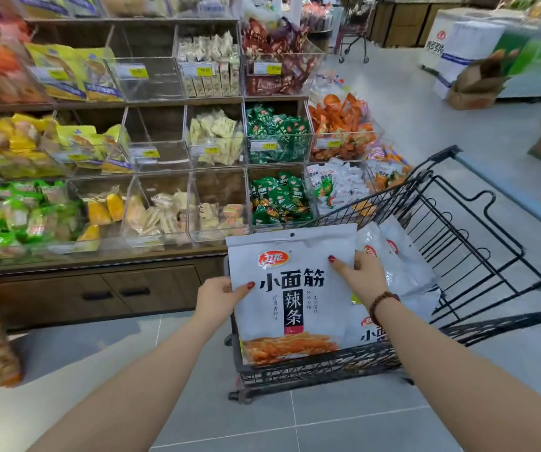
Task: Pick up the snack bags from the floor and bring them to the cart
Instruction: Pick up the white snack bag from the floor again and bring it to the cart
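we hold a flat, glossy white plastic snack bag (295, 288) upright over the near end of the black wire shopping cart (477, 265), its lower edge down by the cart's near wall. the pouch is rectangular, with a small round hang hole at the top, bold black characters down its face and a photo of orange strips along the bottom. our left hand (217, 298) pinches its left edge, thumb on the front and fingers behind. our right hand (360, 275) grips the right edge higher up, thumb laid across the front. the hands are apart, one on each side of the bag. a dark beaded bracelet (383, 305) circles the right wrist. inside the cart's mesh basket lie more white pouches (389, 259) of the same kind, slightly crumpled and overlapping. to the left stands a dark wooden shelf unit (67, 298) with clear acrylic bins (151, 83), most holding small crinkly packets in yellow, green, cream and red. the floor (295, 425) is smooth pale grey tile.
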`<act>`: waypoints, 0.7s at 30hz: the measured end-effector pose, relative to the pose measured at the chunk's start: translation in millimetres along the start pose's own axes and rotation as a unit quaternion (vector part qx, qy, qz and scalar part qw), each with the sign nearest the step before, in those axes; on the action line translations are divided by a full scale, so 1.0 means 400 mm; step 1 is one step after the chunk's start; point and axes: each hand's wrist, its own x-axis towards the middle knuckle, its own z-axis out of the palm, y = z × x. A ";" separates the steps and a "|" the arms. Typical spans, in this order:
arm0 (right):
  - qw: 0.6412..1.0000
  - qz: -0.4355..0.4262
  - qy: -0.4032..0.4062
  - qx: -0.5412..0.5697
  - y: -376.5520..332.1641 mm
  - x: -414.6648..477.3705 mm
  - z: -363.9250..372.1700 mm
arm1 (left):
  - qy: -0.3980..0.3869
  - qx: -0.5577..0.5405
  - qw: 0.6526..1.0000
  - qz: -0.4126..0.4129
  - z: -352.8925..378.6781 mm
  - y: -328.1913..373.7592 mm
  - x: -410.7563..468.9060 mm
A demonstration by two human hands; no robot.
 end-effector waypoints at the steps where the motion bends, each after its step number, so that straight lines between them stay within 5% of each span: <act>1: 1.000 -0.002 -0.003 0.001 0.000 0.004 0.000 | 0.017 -0.034 0.999 0.002 -0.003 0.020 0.003; 5: 1.000 0.015 -0.005 0.022 0.027 0.006 -0.003 | 0.033 -0.087 0.995 0.023 -0.003 0.071 0.017; 21: 0.994 0.095 -0.029 -0.039 0.188 -0.006 0.045 | 0.053 -0.009 0.997 -0.060 0.082 -0.079 0.014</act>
